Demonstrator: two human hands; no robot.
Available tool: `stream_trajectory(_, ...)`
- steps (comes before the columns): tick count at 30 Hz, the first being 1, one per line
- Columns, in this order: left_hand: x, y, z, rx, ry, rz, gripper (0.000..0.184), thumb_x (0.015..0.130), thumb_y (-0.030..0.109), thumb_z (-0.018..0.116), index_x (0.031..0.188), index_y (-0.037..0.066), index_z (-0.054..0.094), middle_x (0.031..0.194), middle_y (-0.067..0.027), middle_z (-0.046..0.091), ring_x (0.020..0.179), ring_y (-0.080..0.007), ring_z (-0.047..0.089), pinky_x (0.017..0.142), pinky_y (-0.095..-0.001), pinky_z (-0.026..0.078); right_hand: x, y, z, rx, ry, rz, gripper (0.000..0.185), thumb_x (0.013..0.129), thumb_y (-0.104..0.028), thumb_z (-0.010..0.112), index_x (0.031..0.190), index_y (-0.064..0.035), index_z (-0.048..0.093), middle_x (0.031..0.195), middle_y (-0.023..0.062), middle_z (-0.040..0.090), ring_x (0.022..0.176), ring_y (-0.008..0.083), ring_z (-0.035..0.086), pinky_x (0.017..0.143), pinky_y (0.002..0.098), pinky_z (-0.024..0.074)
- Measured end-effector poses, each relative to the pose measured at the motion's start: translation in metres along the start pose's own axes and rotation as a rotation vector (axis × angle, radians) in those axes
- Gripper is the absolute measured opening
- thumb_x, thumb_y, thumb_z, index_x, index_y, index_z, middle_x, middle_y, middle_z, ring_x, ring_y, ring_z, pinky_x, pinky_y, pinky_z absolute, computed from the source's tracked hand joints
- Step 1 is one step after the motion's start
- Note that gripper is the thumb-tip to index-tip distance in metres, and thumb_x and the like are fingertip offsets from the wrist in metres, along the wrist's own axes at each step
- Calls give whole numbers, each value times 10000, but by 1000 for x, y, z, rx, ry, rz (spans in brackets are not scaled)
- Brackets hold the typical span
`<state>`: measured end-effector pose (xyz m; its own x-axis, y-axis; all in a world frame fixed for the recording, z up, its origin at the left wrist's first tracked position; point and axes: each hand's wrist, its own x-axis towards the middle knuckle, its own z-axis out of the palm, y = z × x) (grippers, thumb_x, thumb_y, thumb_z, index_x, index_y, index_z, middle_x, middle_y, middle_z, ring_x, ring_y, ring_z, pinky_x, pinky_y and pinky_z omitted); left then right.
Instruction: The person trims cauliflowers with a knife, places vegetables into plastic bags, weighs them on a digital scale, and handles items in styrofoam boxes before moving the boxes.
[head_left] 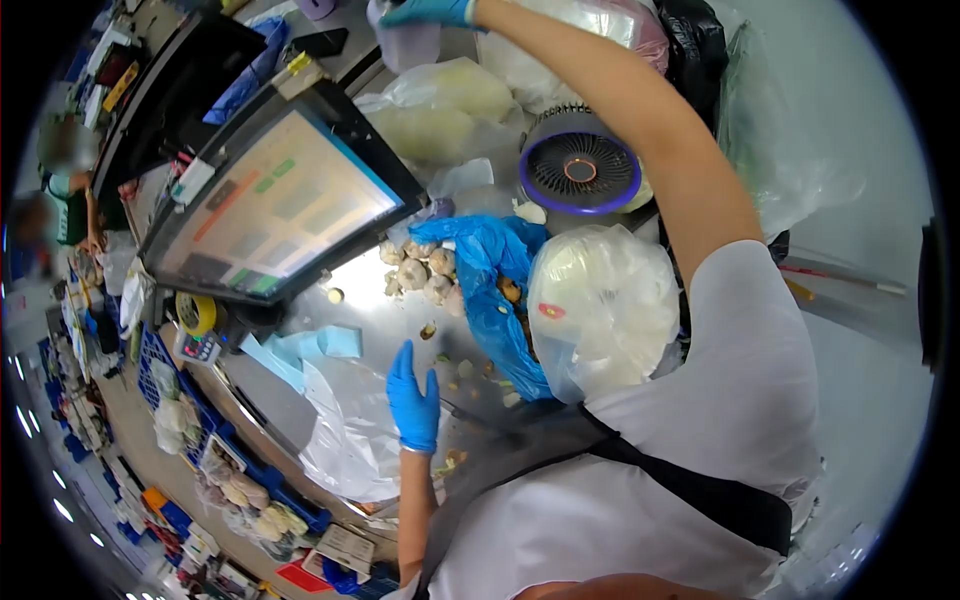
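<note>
My left hand, in a blue glove, is over the metal worktop with fingers stretched out and thumb apart, holding nothing. It is beside a crumpled white plastic bag. My right hand, also gloved, reaches to the top edge of the view, where the frame cuts it off. Its fingers lie over the top of a pale purple plastic container and seem closed on it. Several garlic bulbs sit on the worktop next to an opened blue plastic bag with brownish pieces inside.
A lit touchscreen stands at the left. A round fan and a full clear plastic bag are at the right. Pale-filled bags lie behind. Light-blue cloth and yellow tape are near the screen. Other people are at far left.
</note>
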<state>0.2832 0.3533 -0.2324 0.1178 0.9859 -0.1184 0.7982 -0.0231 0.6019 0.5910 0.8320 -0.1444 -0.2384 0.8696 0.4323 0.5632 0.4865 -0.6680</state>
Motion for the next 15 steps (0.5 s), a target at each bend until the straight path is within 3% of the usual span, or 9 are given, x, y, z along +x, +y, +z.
stream_trajectory(2,-5,-4,6,14,-36,30,575,842,79,653,1378,30,449,1286,-223,535,1151,-385,527,985,-428,417,-1,23,40,-183,215,90,510,559,-434,786,844,-24,678,852,210,681,784,356,662,760,401,531)
stream_trajectory(3,-6,-4,7,21,-49,14,576,841,81,654,1378,33,450,1281,-223,537,1146,-385,529,982,-429,419,0,11,34,-123,47,219,617,551,-445,780,962,-2,658,966,257,663,919,378,653,838,414,521)
stream_trajectory(4,-10,-5,7,25,-64,-10,576,841,84,655,1378,36,450,1276,-223,540,1141,-385,532,978,-430,421,1,6,35,-128,-23,302,616,561,-451,768,967,0,659,977,257,663,949,380,649,855,419,516)
stream_trajectory(8,-19,-14,8,38,-65,-101,571,841,72,655,1374,37,455,1267,-220,544,1130,-380,536,958,-429,426,0,25,58,-206,27,278,512,579,-443,747,877,-30,689,931,256,671,904,366,664,818,428,529)
stream_trajectory(10,-18,-19,11,44,-59,-111,566,840,67,655,1372,42,462,1256,-217,549,1120,-377,539,954,-426,426,5,35,52,-123,-135,290,494,571,-452,754,797,-17,696,853,238,683,818,354,683,745,422,545)
stream_trajectory(15,-3,-24,18,23,-69,-76,556,843,69,655,1366,43,470,1246,-215,554,1113,-376,543,950,-426,430,4,46,46,-193,60,278,485,575,-442,750,799,-14,702,847,243,682,828,353,686,757,418,549)
